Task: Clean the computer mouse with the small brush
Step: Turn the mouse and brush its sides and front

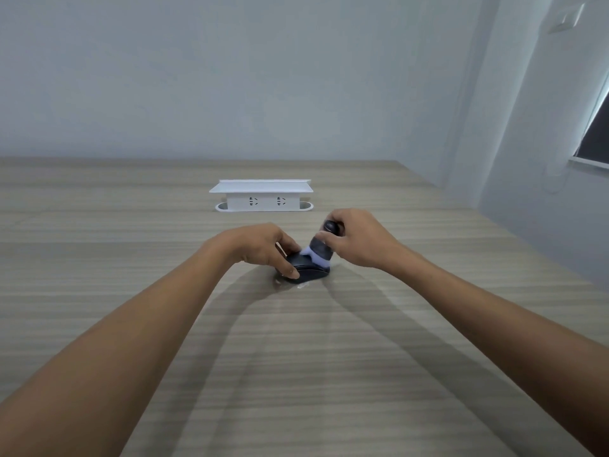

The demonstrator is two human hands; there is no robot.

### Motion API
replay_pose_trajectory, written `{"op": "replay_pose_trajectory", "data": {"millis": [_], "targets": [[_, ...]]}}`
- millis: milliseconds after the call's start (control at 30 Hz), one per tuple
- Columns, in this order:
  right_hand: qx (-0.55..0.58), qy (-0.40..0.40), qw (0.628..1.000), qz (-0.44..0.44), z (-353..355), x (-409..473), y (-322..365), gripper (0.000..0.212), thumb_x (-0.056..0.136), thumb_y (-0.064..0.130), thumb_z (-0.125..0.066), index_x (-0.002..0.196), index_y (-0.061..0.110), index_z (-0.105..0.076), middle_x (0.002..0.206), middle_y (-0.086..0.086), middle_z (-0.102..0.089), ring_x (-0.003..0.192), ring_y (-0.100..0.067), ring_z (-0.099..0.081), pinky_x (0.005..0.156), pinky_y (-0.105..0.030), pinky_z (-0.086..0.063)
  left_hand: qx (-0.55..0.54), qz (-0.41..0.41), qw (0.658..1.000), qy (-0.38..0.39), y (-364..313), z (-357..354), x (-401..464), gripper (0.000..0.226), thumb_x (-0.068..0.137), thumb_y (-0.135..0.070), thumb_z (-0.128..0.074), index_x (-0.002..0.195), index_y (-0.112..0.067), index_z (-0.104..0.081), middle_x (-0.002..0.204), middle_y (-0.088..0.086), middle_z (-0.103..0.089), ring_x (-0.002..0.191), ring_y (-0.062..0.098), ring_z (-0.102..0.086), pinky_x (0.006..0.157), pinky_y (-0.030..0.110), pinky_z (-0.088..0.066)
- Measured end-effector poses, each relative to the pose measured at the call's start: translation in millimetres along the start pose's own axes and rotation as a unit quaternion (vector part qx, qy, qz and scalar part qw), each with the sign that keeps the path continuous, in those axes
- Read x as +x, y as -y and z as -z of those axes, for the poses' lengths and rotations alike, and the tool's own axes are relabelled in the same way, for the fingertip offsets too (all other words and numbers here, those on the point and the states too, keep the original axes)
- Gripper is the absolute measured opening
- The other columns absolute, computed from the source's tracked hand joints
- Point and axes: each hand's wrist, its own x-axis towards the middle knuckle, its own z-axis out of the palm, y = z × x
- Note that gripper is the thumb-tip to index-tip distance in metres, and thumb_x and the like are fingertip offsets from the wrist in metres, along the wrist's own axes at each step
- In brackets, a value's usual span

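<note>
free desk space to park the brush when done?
Bare wood left of the left hand and right of the right hand, also the near desk between the forearms. Crowded only around the mouse and brush; a narrow strip separates them from the socket box.

Lighting: soft, dim daylight from window (pixel 594 136) at 3 o'clock. Faint forearm shadows on table (pixel 99 225). Wide-angle edge distortion; brush area blurred.

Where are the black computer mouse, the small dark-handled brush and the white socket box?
Black computer mouse (pixel 308 271), head view, near shell.
Small dark-handled brush (pixel 321 247), head view, dark ferrule.
White socket box (pixel 263 202), head view, front face.
</note>
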Motion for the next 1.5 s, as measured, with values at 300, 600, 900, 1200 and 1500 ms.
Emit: {"op": "replay_pose_trajectory", "data": {"millis": [300, 600, 900, 1200, 1500], "targets": [[-0.018, -0.026, 0.999, -0.007, 3, 2, -3, 0.02, 0.094, 0.022, -0.062, 0.091, 0.003, -0.069, 0.083, -0.005, -0.068, 0.07, -0.016, -0.054, 0.055, -0.017, -0.037, -0.007, -0.011, 1.0, 0.002, 2, -1, -1, 0.054, 0.073, -0.033, -0.089, 0.125, -0.032, -0.073, 0.095, -0.019, -0.076, 0.098, 0.009, -0.071, 0.105, 0.031, -0.05], [-0.048, 0.003, 0.998, -0.036, 5, 3, -10, 0.02, 0.092, 0.018, -0.062, 0.091, 0.0, -0.069, 0.086, -0.011, -0.071, 0.08, -0.028, -0.063, 0.061, -0.031, -0.044, -0.013, -0.017, 1.0, 0.001, 8, -3, 3, 0.059, 0.07, -0.038, -0.089, 0.126, -0.033, -0.072, 0.103, -0.014, -0.078, 0.104, 0.01, -0.071, 0.107, 0.035, -0.049], [-0.006, -0.019, 0.999, -0.045, 3, -5, -7, 0.019, 0.09, 0.016, -0.061, 0.086, -0.001, -0.067, 0.08, -0.012, -0.069, 0.072, -0.023, -0.059, 0.063, -0.034, -0.047, -0.015, -0.037, 0.999, -0.016, 2, -7, -3, 0.049, 0.074, -0.041, -0.088, 0.12, -0.029, -0.076, 0.1, -0.011, -0.079, 0.096, 0.011, -0.072, 0.097, 0.029, -0.052], [0.045, -0.019, 0.996, -0.079, 1, -6, -11, 0.024, 0.088, 0.02, -0.063, 0.089, -0.004, -0.066, 0.08, -0.016, -0.072, 0.068, -0.032, -0.072, 0.057, -0.038, -0.058, 0.047, -0.001, 0.997, -0.056, -17, -12, -1, 0.058, 0.082, -0.06, -0.072, 0.125, -0.022, -0.071, 0.086, -0.007, -0.068, 0.085, 0.013, -0.062, 0.075, 0.028, -0.047], [0.112, -0.01, 0.988, -0.107, -4, -8, -19, 0.015, 0.094, 0.016, -0.064, 0.095, 0.001, -0.069, 0.068, -0.003, -0.069, 0.045, -0.005, -0.067, 0.047, -0.012, -0.049, 0.033, 0.032, 0.998, -0.037, -25, -13, 4, 0.076, 0.086, -0.058, -0.07, 0.147, -0.019, -0.049, 0.085, 0.005, -0.076, 0.07, 0.02, -0.076, 0.068, 0.027, -0.053]]}}
